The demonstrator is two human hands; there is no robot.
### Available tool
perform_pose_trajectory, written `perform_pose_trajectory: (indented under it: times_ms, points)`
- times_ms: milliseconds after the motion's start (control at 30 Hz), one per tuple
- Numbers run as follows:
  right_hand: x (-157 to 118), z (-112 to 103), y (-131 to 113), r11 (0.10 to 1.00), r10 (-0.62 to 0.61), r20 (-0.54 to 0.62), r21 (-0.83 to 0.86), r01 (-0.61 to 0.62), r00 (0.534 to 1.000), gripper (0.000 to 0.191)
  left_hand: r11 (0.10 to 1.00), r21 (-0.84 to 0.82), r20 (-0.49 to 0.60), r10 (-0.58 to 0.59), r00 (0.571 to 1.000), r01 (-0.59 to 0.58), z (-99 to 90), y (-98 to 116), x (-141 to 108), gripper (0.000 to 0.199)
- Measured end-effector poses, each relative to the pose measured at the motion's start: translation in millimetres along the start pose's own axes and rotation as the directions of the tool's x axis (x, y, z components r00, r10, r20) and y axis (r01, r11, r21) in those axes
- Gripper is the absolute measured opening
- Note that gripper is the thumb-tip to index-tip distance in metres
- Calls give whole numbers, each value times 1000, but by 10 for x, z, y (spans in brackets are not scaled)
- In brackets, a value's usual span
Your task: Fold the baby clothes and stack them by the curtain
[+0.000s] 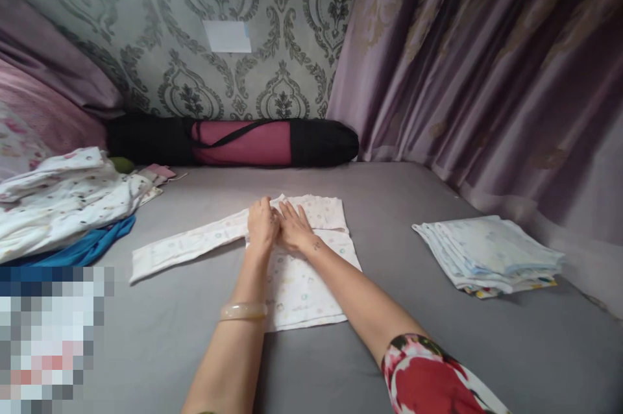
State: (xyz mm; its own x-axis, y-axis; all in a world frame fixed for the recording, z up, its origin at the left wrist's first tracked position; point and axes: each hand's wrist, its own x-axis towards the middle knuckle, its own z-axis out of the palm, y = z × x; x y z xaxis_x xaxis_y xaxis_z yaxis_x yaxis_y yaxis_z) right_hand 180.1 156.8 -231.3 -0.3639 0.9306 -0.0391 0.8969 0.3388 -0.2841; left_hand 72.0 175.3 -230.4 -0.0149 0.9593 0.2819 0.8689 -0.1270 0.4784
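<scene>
Both hands meet over a small white printed top (302, 291) that lies spread on the grey sheet (195, 336), under the fingers and both wrists' near side. The right hand (295, 230) rests palm down with its fingers spread, pressing on the fabric and gripping nothing; the left hand (263, 222) is bent at the knuckles just beside it, and I cannot tell whether it pinches the cloth or only leans on it. One long sleeve (189, 243) of the top stretches out flat to the left of the left hand. A pale bangle (243, 311) circles the left forearm, and a red floral cuff (433, 375) covers the right arm near the elbow. Well to the right of the hands sits a stack of folded cloths (487, 252), edges layered. Well to the left lies a loose heap of white patterned clothes (73, 200), with a blue garment (92, 242) along its near edge. Beyond the hands, against the wall, lies a long black and maroon carry bag (243, 141) with a strap across it; its contents are hidden from me.
</scene>
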Motion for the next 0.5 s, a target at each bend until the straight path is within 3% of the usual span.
perform_pose_trajectory:
  times_ms: [167, 333, 433, 500]
  points:
    - [-9, -87, 132, 992, 24, -26, 123, -21, 999, 60, 1000, -25, 55, 19, 998, -17, -2, 38, -11, 45]
    - [-148, -206, 468, 962, 273, -213, 33, -272, 938, 61, 991, 19, 115, 128, 985, -131, 47, 26, -15, 48]
    - [-234, -200, 711, 918, 377, -232, -33, -395, 897, 66, 979, 23, 164, 195, 967, -201, 140, 24, -14, 45]
    - [-266, -170, 836, 897, 421, -211, -51, -440, 882, 69, 980, 53, 221, 174, 959, -190, 206, 46, -23, 47]
